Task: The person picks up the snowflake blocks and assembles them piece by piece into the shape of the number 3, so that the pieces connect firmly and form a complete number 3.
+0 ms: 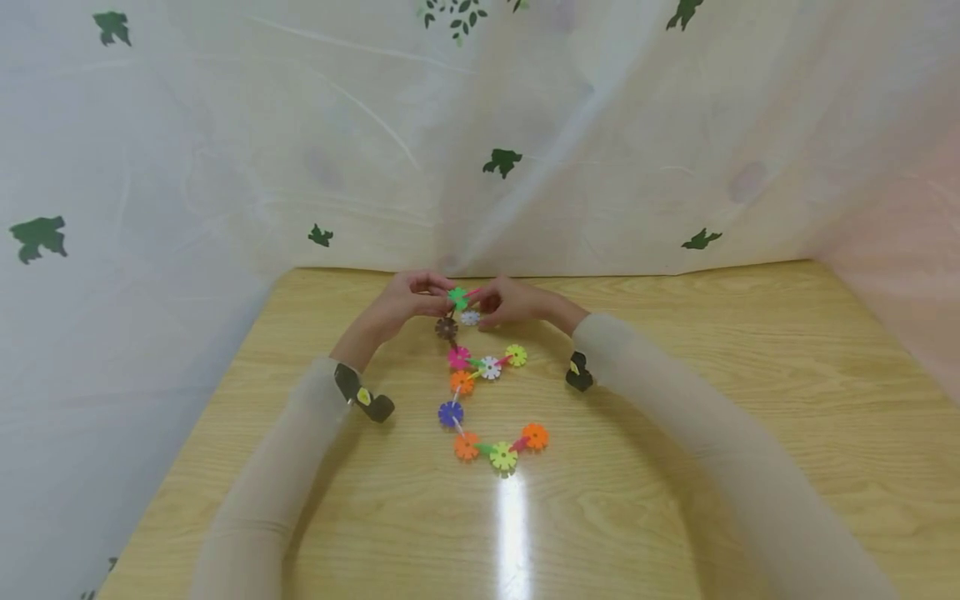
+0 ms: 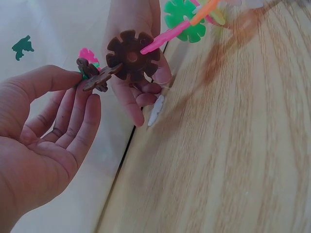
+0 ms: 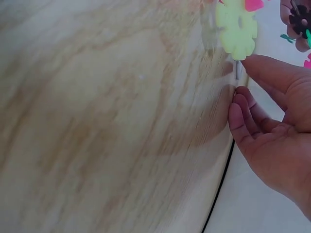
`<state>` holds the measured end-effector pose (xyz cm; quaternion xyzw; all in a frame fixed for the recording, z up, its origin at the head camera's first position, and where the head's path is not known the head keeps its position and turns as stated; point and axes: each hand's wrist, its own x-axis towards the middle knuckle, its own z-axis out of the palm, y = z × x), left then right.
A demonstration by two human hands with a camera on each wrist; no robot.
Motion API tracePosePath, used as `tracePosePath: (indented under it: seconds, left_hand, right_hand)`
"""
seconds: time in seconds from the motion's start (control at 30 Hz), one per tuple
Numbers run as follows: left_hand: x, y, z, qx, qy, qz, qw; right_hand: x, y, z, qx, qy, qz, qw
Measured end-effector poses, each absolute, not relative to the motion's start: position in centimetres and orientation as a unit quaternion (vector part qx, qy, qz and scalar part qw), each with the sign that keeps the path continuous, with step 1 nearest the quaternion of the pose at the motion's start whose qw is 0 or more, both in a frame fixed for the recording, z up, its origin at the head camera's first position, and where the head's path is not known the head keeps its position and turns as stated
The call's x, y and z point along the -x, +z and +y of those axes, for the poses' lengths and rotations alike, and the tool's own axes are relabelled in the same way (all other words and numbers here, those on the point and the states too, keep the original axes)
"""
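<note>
A chain of notched, flower-shaped plastic discs lies on the table, bent like an E. Its top holds a green disc (image 1: 457, 297) and a brown disc (image 1: 446, 328). My left hand (image 1: 408, 302) pinches a brown connecting disc (image 2: 97, 76) between thumb and fingers, joined to the larger brown disc (image 2: 132, 56). Across from it, my right hand (image 1: 513, 302) has thumb and fingers parted around a loose white disc (image 2: 156, 110). This disc looks flat on the table at the fingertips. Whether they touch it is unclear.
The chain runs toward me with a blue disc (image 1: 451, 414), a yellow-green disc (image 1: 503, 456) and an orange disc (image 1: 535, 436) among others. Beyond the back edge of the wooden table (image 1: 675, 375) hangs a pale cloth (image 1: 375, 183) with green leaf shapes.
</note>
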<state>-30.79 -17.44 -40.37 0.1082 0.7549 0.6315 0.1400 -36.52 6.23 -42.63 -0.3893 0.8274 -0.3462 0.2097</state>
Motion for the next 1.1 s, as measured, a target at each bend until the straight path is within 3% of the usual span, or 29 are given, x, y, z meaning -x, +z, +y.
tracePosePath:
  seconds: [0.3, 1.1]
  left_hand:
    - [31.1, -40.9, -17.4, -0.103, 0.634, 0.754, 0.140]
    - [32.1, -42.2, -13.2, -0.109, 0.651, 0.736, 0.149]
  right_hand:
    - [36.3, -42.5, 6.6, 0.403, -0.311, 0.837, 0.202]
    - [35.0, -42.2, 12.9, 0.260, -0.421, 0.853, 0.168]
